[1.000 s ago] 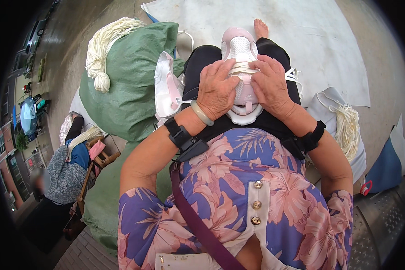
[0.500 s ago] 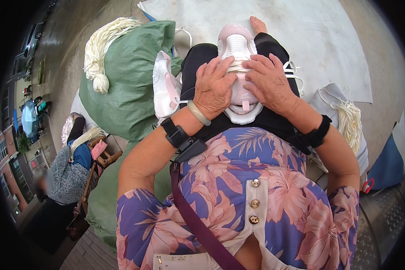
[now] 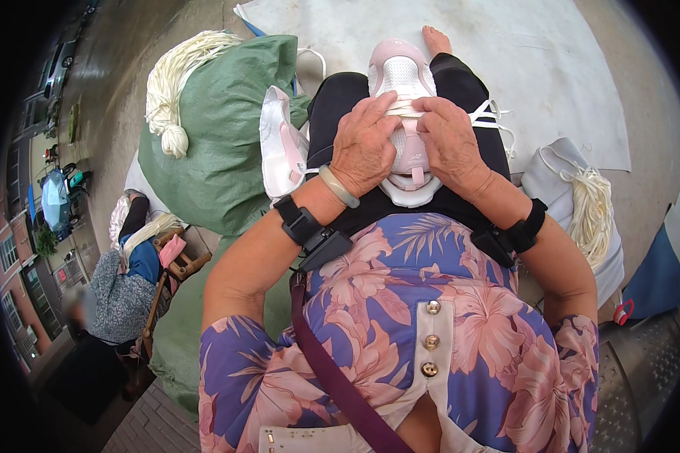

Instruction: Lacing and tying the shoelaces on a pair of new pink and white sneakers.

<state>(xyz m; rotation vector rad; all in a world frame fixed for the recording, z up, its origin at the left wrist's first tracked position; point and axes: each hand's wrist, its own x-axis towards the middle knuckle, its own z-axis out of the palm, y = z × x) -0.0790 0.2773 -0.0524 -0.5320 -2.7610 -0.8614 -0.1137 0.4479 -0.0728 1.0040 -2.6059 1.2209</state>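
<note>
A pink-and-white lace-up shoe (image 3: 400, 62) lies across my lap, toe pointing away from me. Cream shoelace (image 3: 406, 109) crosses its middle in flat rows. My left hand (image 3: 363, 145) is closed at the shoe's left side, fingertips and thumb at the lace. On the other side my right hand (image 3: 451, 140) has its fingers bent, with thumb and index pinching near the lace's right end. The palms hide the shoe's sides. A loose white lace (image 3: 493, 115) trails past my right knee. Another pink-and-white shoe piece (image 3: 281, 147) rests against my left thigh.
A green woven sack (image 3: 219, 128) with a cream lace bundle (image 3: 175, 83) on top stands at my left. Another lace bundle (image 3: 591, 211) hangs over a pale bag (image 3: 555, 162) at right. A pale sheet (image 3: 551, 68) covers the ground ahead. A seated person (image 3: 121, 294) is at far left.
My right fingers were more spread over the shoe and have drawn together, with thumb and index at the lace. The left hand has stayed nearly in place.
</note>
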